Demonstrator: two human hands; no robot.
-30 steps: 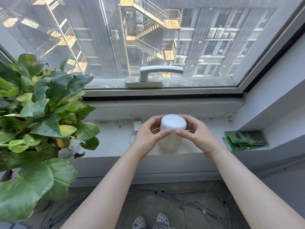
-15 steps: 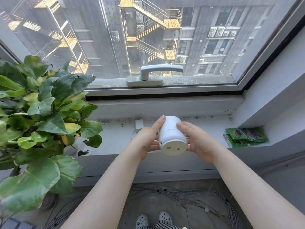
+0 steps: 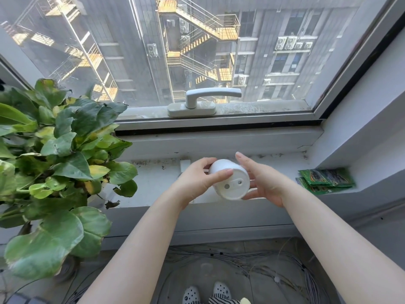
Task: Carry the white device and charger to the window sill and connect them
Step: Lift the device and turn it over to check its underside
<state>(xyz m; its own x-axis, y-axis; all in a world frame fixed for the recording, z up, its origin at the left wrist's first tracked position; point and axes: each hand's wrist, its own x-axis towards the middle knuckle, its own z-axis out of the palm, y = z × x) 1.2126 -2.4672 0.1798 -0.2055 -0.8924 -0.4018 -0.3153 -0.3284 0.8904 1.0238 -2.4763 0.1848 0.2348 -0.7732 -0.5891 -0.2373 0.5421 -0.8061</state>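
A white cylindrical device is held above the window sill, tipped so that its flat underside with two small round holes faces me. My left hand grips its left side, thumb across the base. My right hand cups its right side with the fingers spread. Behind my left hand, a white charger block lies on the sill, mostly hidden; its cable is barely visible.
A large leafy potted plant fills the left end of the sill. Green sachets lie on a ledge at the right. The window handle sits behind the sill. Bundled cables run on the floor below.
The device stood upright on the sill a second ago. Both hands lifted it and tipped its underside toward me, then turned it a little further.
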